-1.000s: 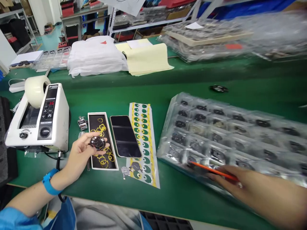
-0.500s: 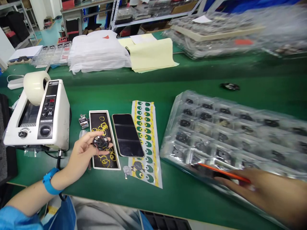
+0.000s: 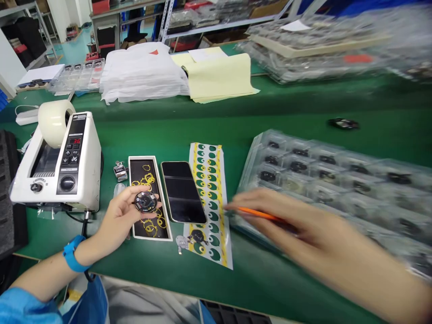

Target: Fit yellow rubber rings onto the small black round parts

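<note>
My left hand [image 3: 123, 213] pinches a small round black part [image 3: 146, 202] by its rim, its face turned up with tiny components on it. It hovers over a narrow white-edged box [image 3: 169, 234] in which yellow rings [image 3: 149, 227] lie scattered. Blurred by motion, my right hand [image 3: 297, 220] is closed around a slim orange tool [image 3: 261, 213]; its tip is smeared. That hand is over the left edge of a clear plastic tray [image 3: 248, 180], whose pockets hold dark parts. Beside it lies a sticker sheet [image 3: 225, 243] with green and yellow shapes. Two small flat parts [image 3: 197, 235] rest on and beside its lower end.
A phone [image 3: 184, 191] lies between box and sheet. At the left stands a tape dispenser [image 3: 84, 171] reading 36, with a hand counter [image 3: 120, 170] nearby. White sheets [image 3: 141, 74], yellow paper [image 3: 221, 76] and stacked trays [image 3: 303, 54] line the back. One black part [image 3: 343, 123] lies beyond the tray.
My right hand has moved left with the orange tool, from the tray's pockets to its left edge. The left hand keeps its hold; the whole view has shifted slightly.
</note>
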`<state>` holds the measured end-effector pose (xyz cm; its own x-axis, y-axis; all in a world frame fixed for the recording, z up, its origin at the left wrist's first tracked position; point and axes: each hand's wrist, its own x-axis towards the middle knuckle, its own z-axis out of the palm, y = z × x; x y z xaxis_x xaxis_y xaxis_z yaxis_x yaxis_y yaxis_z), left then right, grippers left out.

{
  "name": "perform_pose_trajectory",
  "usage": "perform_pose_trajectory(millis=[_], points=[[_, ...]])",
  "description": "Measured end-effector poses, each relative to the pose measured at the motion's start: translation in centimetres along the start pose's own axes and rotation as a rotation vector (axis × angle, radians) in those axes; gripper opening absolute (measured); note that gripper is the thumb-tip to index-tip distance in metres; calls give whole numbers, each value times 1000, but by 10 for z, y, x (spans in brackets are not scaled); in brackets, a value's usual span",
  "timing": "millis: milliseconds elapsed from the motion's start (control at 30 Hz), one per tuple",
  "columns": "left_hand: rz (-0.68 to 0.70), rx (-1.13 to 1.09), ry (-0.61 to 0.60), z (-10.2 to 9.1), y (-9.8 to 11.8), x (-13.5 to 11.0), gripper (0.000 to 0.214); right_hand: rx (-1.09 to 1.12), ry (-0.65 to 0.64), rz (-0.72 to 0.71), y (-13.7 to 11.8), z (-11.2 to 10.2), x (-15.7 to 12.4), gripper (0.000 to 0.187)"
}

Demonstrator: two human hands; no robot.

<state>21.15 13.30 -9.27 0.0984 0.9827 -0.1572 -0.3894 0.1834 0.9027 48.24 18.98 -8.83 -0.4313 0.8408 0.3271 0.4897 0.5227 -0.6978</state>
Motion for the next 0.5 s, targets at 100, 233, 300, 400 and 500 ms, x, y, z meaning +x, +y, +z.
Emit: perform_pose_trajectory(millis=[100, 233, 300, 400, 500], points=[[4, -5, -17, -3, -2, 1, 30, 253, -149, 9, -27, 31, 35, 37], [-18, 23, -29, -5, -4, 0, 37, 497, -174, 171, -37, 62, 46, 33], [-23, 24, -47, -4, -5, -2, 43, 585, -171, 236, -39, 70, 41, 28], [-32, 25, -109, -2, -5, -6, 46, 611, -147, 295, -41, 75, 30, 21], [-49, 44, -161, 1, -3, -9, 47, 600, -119, 330, -44, 74, 26, 18]])
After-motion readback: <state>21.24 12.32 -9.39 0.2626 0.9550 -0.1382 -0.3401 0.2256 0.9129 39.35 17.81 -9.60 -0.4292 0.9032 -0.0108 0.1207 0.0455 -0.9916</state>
